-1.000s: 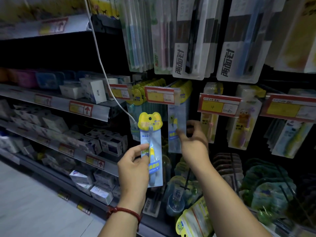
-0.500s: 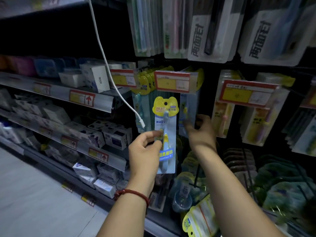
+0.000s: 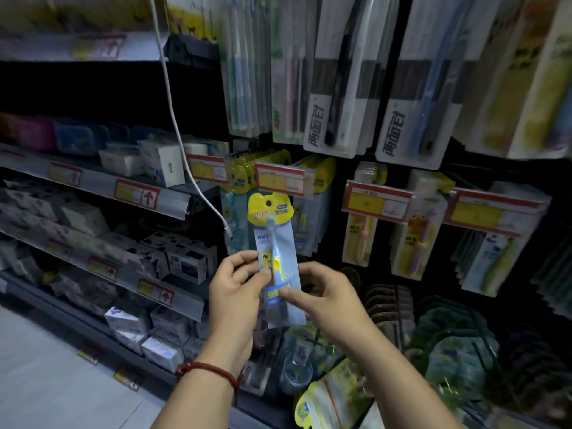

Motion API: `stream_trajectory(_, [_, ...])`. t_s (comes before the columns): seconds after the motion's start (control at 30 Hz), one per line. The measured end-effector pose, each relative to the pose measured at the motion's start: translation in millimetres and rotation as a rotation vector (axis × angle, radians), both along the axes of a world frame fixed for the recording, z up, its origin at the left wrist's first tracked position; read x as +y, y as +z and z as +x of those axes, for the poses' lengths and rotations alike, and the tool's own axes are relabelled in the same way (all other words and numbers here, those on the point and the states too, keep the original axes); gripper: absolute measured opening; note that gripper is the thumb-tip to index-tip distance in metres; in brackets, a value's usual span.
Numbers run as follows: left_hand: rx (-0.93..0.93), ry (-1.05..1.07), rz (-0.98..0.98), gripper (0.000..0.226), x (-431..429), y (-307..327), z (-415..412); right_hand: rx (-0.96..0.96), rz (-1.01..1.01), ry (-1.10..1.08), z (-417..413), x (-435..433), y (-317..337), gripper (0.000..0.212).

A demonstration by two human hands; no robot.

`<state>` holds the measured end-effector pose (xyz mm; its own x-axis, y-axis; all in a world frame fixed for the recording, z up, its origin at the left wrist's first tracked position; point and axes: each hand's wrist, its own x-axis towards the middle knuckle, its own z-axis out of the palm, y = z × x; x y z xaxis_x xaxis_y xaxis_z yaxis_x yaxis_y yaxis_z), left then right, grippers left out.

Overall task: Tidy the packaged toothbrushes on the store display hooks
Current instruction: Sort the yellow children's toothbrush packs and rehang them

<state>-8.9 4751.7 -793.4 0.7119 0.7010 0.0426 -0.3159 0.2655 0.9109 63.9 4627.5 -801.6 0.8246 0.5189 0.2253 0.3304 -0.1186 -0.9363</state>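
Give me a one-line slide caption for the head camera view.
Both hands, left hand and right hand, hold a yellow-topped child's toothbrush pack before its display hook's price tag.

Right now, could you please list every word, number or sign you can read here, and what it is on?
"两面针": white toothbrush pack and its neighbour, top row.
Red up arrow: shelf tag.
Held toothbrush pack: Chinese print, blurred.
Price tags: too blurred to read.

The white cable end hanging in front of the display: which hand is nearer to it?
Left. The left hand sits just below the white cable end; the right hand is farther right, beyond the toothbrush pack both hold.
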Motion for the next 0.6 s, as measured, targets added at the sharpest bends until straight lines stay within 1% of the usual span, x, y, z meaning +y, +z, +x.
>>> stream_trajectory(0.2, [0.007, -0.02, 0.075, 0.031, -1.6, -1.7, 3.8, -0.045, 0.047, -0.056, -2.1, -1.8, 6.8, 0.023])
stream_trajectory(0.33, [0.015, -0.021, 0.09, 0.029, 0.5, 0.7, 2.6, -0.064, 0.086, -0.09, -3.0, 6.8, 9.4, 0.026])
stream_trajectory(0.47, [0.017, -0.003, 0.094, 0.029, 3.5, 1.3, 3.2, -0.11, 0.103, -0.137, -8.0, 14.1, 7.7, 0.023])
stream_trajectory(0.6, [0.019, -0.024, 0.1, 0.031, 6.3, 2.2, 3.5, -0.118, 0.131, -0.136, -9.0, 14.8, 9.5, 0.022])
